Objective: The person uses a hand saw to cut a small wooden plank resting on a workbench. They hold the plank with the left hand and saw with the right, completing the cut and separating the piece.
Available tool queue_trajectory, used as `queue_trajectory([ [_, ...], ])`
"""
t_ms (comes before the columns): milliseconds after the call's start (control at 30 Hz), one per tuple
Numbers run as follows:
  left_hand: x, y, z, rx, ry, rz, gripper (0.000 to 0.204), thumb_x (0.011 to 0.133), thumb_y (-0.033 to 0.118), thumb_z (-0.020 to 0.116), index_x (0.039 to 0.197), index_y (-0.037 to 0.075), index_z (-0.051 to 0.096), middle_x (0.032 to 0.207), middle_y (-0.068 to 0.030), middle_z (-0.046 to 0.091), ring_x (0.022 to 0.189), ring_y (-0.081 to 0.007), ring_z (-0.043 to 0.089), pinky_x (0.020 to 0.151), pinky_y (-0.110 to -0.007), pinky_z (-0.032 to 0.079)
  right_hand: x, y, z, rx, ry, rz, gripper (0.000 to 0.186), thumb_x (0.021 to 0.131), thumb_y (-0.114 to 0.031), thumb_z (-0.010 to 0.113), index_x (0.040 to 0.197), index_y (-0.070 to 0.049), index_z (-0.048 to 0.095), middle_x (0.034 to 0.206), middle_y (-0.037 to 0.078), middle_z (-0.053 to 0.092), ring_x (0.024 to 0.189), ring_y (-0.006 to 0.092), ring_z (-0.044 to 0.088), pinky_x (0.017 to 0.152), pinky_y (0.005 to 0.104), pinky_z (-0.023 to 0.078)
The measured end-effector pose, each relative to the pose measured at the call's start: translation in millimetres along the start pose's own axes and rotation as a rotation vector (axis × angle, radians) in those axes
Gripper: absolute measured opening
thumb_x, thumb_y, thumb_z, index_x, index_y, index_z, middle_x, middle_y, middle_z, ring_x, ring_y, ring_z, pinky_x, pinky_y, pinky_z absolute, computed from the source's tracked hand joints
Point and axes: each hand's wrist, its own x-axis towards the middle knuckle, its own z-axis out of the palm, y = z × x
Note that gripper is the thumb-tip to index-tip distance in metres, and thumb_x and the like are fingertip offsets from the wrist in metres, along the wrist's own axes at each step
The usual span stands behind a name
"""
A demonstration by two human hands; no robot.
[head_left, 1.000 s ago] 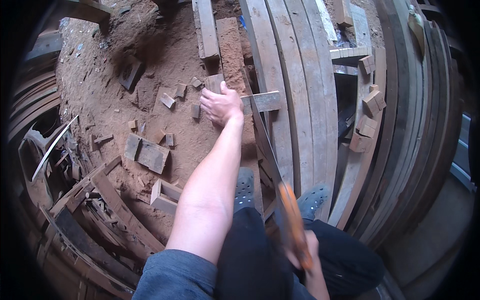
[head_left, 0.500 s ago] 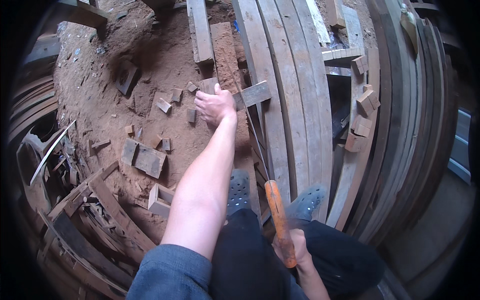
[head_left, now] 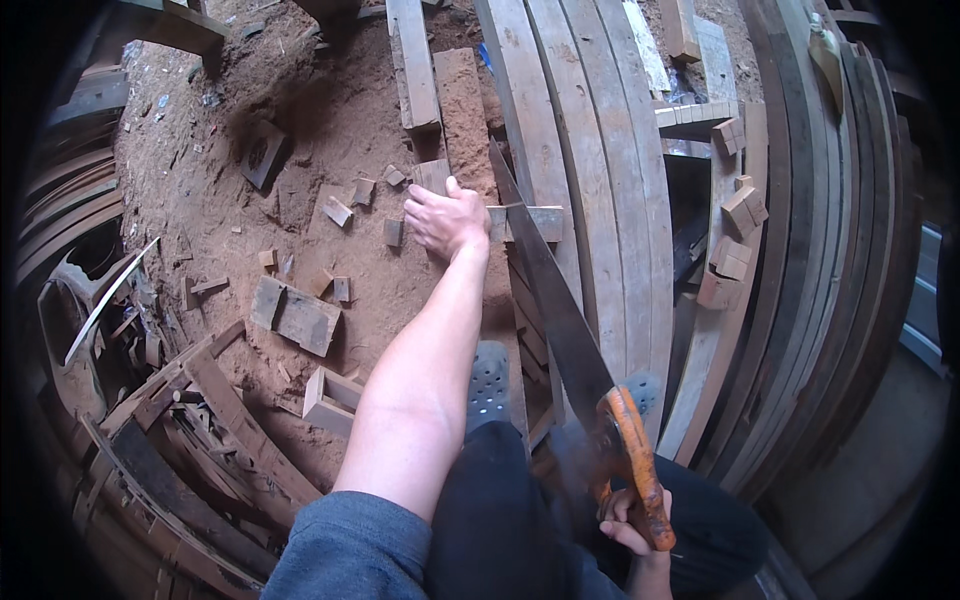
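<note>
My left hand (head_left: 448, 220) is closed over the near end of a short wooden board (head_left: 537, 222), pressing it down across the long beams. The board's other end sticks out to the right of the hand. My right hand (head_left: 632, 522), low in the view, grips the orange handle (head_left: 636, 460) of a handsaw. Its dark blade (head_left: 553, 290) slants up and to the left, with the flat side showing, and crosses the board just right of my left hand. Whether the teeth are in a cut is too small to tell. A wooden block (head_left: 430, 176) lies just beyond my left fingers.
Long beams (head_left: 590, 160) run away from me under the board. Small offcuts (head_left: 338, 212) and a flat wood piece (head_left: 294, 316) lie on the sawdust-covered ground at left. Cut blocks (head_left: 744, 211) sit along a plank at right. Stacked timber (head_left: 215, 400) stands at lower left.
The saw's handle has swung to the right, and its blade, seen edge-on before, now shows its flat side. The board has turned slightly; my left hand still holds it.
</note>
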Motion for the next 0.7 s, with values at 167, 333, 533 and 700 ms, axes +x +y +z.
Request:
queue_trajectory([
  [167, -1, 1, -2, 0.003, -0.032, -0.010, 0.056, 0.085, 0.041, 0.057, 0.121, 0.000, 0.045, 0.117, -0.0194, 0.050, 0.115, -0.0340, 0.047, 0.095, -0.047, 0.038, 2, -22, -3, 0.193, 0.040, 0.053, 0.021, 0.063, 0.004, 0.070, 0.065, -0.002, 0.050, 0.060, 0.008, 0.056, 0.056, 0.0162, 0.058, 0.059, 0.0265, 0.047],
  [333, 0, -2, 2, 0.041, 0.045, 0.036, 0.057, 0.083, 0.041, 0.057, 0.121, -0.001, 0.046, 0.109, -0.0170, 0.052, 0.106, -0.0314, 0.052, 0.087, -0.045, 0.042, 2, -61, 1, 0.126, 0.190, 0.174, 0.025, 0.057, 0.005, 0.065, 0.069, -0.003, 0.045, 0.054, 0.009, 0.049, 0.043, 0.0182, 0.046, 0.043, 0.0306, 0.039],
  [533, -2, -2, 4, 0.001, 0.074, 0.036, 0.057, 0.084, 0.040, 0.056, 0.122, -0.001, 0.045, 0.110, -0.0178, 0.052, 0.106, -0.0319, 0.051, 0.088, -0.045, 0.041, 41, -128, 15, 0.098, 0.056, 0.075, 0.025, 0.059, 0.007, 0.060, 0.073, -0.003, 0.043, 0.051, 0.010, 0.045, 0.038, 0.0181, 0.040, 0.038, 0.0318, 0.037],
  [700, 0, -2, -3, -0.007, 0.023, 0.044, 0.057, 0.085, 0.039, 0.055, 0.123, -0.002, 0.043, 0.111, -0.0182, 0.051, 0.107, -0.0323, 0.050, 0.088, -0.045, 0.041, 63, -171, 21, 0.145, 0.018, 0.142, 0.023, 0.060, 0.009, 0.058, 0.071, -0.001, 0.041, 0.048, 0.011, 0.043, 0.035, 0.0164, 0.038, 0.033, 0.0297, 0.032],
])
